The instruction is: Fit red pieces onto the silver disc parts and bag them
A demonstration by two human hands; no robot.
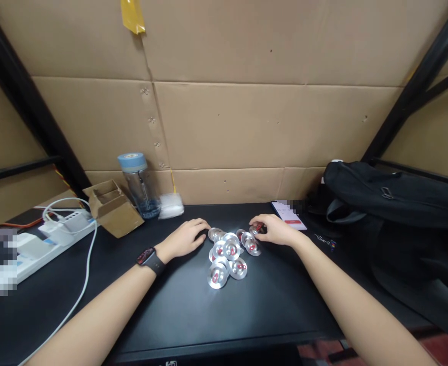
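Note:
A loose pile of small shiny metal discs (231, 247), shaped like finger cymbals with domed middles and red loops, lies on the black table (193, 320). Some overlap one another. My left hand (184, 238), with a dark watch (150, 259) on its wrist, rests palm down left of the pile. Its fingers are stretched out, and the fingertips reach the edge of the leftmost finger cymbal (213, 233). At the pile's right end, my right hand (273, 230) has its thumb and fingers curled around one finger cymbal (253, 230), partly hidden by them.
On the left stand a clear bottle (140, 190) with blue lid, an open cardboard box (113, 211) and a white power strip (52, 244) with cables. A phone (290, 216) lies behind my right hand. A black bag (399, 203) fills the right side. Cardboard (239, 122) walls the back.

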